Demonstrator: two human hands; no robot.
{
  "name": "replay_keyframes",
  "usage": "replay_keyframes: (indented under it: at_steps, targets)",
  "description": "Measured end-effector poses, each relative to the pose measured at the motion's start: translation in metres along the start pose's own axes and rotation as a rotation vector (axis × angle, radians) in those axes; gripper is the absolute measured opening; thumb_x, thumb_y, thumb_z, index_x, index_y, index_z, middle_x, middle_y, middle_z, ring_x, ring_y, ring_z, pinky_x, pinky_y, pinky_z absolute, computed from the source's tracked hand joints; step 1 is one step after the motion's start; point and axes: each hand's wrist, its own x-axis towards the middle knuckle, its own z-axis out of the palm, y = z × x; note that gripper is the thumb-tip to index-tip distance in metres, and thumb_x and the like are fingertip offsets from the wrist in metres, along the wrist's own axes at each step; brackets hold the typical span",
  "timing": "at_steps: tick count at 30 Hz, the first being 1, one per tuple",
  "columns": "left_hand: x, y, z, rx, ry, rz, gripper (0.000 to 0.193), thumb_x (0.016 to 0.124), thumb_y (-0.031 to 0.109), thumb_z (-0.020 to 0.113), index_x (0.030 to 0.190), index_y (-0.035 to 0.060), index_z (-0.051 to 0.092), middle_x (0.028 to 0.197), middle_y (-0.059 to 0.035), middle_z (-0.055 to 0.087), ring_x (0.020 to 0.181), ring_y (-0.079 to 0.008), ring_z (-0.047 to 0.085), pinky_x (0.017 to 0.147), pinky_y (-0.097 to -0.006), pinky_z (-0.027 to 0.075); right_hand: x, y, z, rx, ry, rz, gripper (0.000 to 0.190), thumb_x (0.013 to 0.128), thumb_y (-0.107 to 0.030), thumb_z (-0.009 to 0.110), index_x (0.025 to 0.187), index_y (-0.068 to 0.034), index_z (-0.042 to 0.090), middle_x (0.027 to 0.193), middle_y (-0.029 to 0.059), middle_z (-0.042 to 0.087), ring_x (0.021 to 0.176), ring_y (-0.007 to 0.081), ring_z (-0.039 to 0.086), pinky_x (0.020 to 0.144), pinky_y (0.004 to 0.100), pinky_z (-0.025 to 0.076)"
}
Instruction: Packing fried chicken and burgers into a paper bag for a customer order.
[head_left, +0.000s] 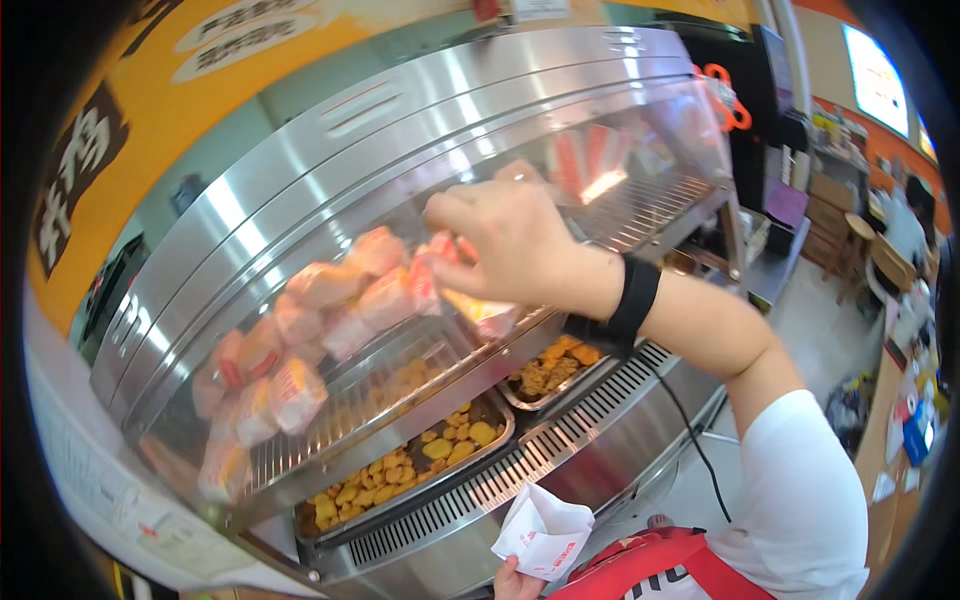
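My right hand (499, 236), with a black band on its wrist, is raised at the upper rack of a steel food warmer (420, 105). Its thumb and fingers are apart, and nothing shows in them. Motion blur hides whether it touches the clear cover (652, 142). Just beyond it, paper-wrapped food packets (390, 292) are piled on the wire rack (300, 450). Low in the picture, my left hand (517, 581) is partly cut off by the edge and grips a white paper bag (544, 529), whose mouth gapes.
Under the rack, one metal tray (510, 431) holds small golden fried pieces; another (536, 405) holds browner fried food. Red-and-white cartons (589, 154) stand at the rack's far end. A black cable (686, 427) hangs beside the warmer. At far right, a person (904, 217) is near a wooden chair.
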Motion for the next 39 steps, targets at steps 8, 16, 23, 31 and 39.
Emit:
replay_keyframes:
  at_steps: [8, 16, 23, 31, 39]
  targets:
    - [0.050, -0.011, 0.004, -0.275, 0.188, -0.306, 0.049, 0.087, 0.029, 0.042, 0.126, 0.0002, 0.034, 0.127, -0.0132, 0.042, 0.116, -0.0288, 0.041, 0.102, -0.0405, 0.029, -0.187, -0.071, -0.081, 1.192, 0.091, 0.166, 0.042, 0.082, -0.031, 0.052, 0.108, 0.002, 0.054, 0.100, 0.0150, 0.058, 0.089, 0.0249, 0.056, 0.075, 0.0337, 0.044]
    - [0.127, -0.065, 0.006, 0.131, 0.587, -0.575, 0.049, 0.087, 0.029, 0.042, 0.125, 0.0001, 0.035, 0.126, -0.0135, 0.042, 0.115, -0.0288, 0.042, 0.101, -0.0404, 0.030, -0.348, -0.047, -0.020, 2.116, -0.063, 1.601, 0.052, 0.087, -0.046, 0.038, 0.115, -0.003, 0.049, 0.115, 0.0078, 0.051, 0.104, 0.0190, 0.049, 0.093, 0.0332, 0.037]
    - [0.188, -0.128, 0.012, 0.403, 0.701, -0.812, 0.048, 0.087, 0.029, 0.042, 0.125, 0.0001, 0.036, 0.126, -0.0138, 0.043, 0.115, -0.0288, 0.042, 0.100, -0.0403, 0.030, -0.371, -0.036, -0.116, 0.382, -0.654, 0.558, 0.049, 0.070, -0.032, 0.065, 0.106, -0.002, 0.054, 0.122, 0.0136, 0.043, 0.101, 0.0277, 0.051, 0.082, 0.0329, 0.042]
    - [0.267, -0.252, 0.029, 0.589, 0.547, -1.184, 0.048, 0.087, 0.029, 0.042, 0.124, 0.0000, 0.036, 0.126, -0.0141, 0.043, 0.115, -0.0288, 0.042, 0.100, -0.0402, 0.031, -0.412, -0.023, -0.278, 0.360, -0.443, 1.095, 0.045, 0.070, -0.026, 0.067, 0.107, -0.005, 0.054, 0.113, 0.0149, 0.048, 0.105, 0.0305, 0.047, 0.087, 0.0364, 0.040]
    - [0.311, -0.459, 0.077, 0.381, -0.226, -1.513, 0.031, 0.088, 0.021, 0.046, 0.112, 0.0003, 0.046, 0.111, -0.0109, 0.053, 0.104, -0.0214, 0.050, 0.090, -0.0361, 0.038, -0.421, -0.096, -0.396, -0.645, -0.086, 1.258, 0.016, 0.073, -0.007, 0.060, 0.088, -0.006, 0.063, 0.086, 0.0051, 0.060, 0.067, 0.0176, 0.060, 0.061, 0.0265, 0.049]
